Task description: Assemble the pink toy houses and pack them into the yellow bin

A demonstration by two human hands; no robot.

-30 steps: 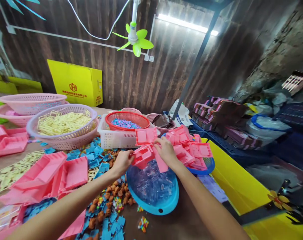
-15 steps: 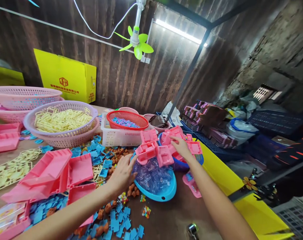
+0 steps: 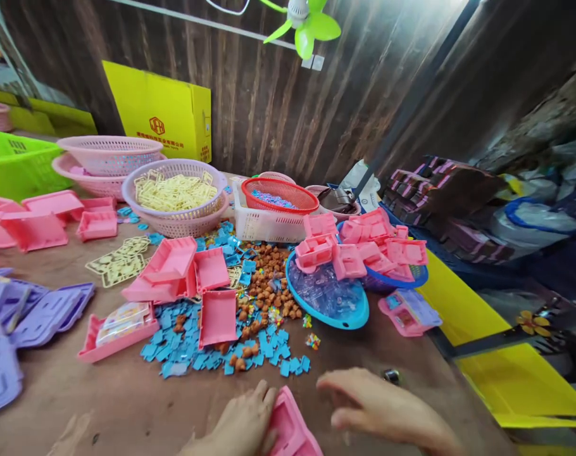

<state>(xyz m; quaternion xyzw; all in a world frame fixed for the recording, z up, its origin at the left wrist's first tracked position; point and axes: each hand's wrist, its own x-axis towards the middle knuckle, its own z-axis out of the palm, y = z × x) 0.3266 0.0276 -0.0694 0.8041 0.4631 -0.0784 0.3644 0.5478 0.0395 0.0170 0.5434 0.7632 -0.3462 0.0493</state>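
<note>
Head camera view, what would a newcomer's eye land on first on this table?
Probably the heap of pink plastic trays at centre right, spilling over a blue basket. Left of it, blue chips and brown pieces lie strewn across the wooden table. At the bottom edge, the left hand rests on a pink piece, the right hand open beside it.

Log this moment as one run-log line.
left hand: gripping pink plastic tray piece | right hand: open, hovering beside it | both at near edge of brown table
</note>
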